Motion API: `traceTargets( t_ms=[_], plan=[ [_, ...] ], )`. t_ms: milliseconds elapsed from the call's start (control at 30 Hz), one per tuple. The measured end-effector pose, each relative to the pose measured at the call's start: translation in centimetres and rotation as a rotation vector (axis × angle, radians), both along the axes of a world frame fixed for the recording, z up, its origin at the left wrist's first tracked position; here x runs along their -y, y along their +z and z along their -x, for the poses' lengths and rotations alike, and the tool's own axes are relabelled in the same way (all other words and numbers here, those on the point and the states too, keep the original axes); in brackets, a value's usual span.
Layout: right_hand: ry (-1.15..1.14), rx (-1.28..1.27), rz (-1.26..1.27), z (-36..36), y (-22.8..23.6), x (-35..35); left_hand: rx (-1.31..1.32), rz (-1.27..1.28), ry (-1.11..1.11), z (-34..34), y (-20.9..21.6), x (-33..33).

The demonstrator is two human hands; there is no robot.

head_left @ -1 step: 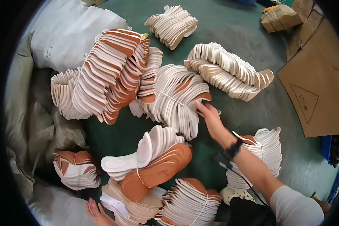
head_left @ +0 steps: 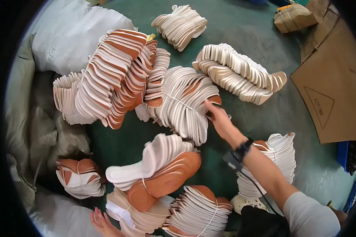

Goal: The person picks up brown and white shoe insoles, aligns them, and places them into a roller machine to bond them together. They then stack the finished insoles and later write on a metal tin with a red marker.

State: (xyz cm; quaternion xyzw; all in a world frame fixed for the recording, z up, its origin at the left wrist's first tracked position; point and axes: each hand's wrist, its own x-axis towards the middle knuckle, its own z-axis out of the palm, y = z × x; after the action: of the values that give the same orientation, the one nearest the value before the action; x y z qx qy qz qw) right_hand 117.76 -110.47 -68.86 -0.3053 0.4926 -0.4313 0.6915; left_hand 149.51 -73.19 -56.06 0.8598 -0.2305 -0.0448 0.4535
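Note:
My right hand [head_left: 220, 121] reaches to the right side of a large tied bundle of white and brown shoe insoles [head_left: 182, 94]. Its fingers are stretched out and apart, the fingertips touching the insole edges; their far side is partly hidden. At the lower left, my left hand [head_left: 101, 222] is open and holds nothing. Beside it lies a beige bundle of insoles [head_left: 156, 215] with a white slip on it. Partly on top of that rests a tied bundle with a brown side [head_left: 170, 177] and fanned white insoles [head_left: 162, 152].
A tall brown-and-white insole stack [head_left: 106, 79] leans at the left, near a white sack [head_left: 77, 33]. Two more bundles lie farther off, a cream one [head_left: 180, 25] and a long double row [head_left: 241, 73]. Cardboard [head_left: 332, 91] stands at the right. A bundle [head_left: 279, 158] sits by my right forearm.
My right hand has shifted very slightly, and the device at its wrist has swung left. The fanned white insoles on the lower bundle look blurred and a little displaced. My left hand stays put.

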Motion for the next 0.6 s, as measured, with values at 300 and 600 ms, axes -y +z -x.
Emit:
traceTargets(
  t_ms=[300,600],
  plan=[
    [-0.211,-0.035,0.378,-3.7,0.3,0.1,-0.214,0.071,-0.043,8.2,2.4,-1.9],
    [-0.34,-0.803,0.757,-7.5,11.4,-7.4,-0.39,0.054,-0.027,11.5,7.4,-2.3]
  ],
)
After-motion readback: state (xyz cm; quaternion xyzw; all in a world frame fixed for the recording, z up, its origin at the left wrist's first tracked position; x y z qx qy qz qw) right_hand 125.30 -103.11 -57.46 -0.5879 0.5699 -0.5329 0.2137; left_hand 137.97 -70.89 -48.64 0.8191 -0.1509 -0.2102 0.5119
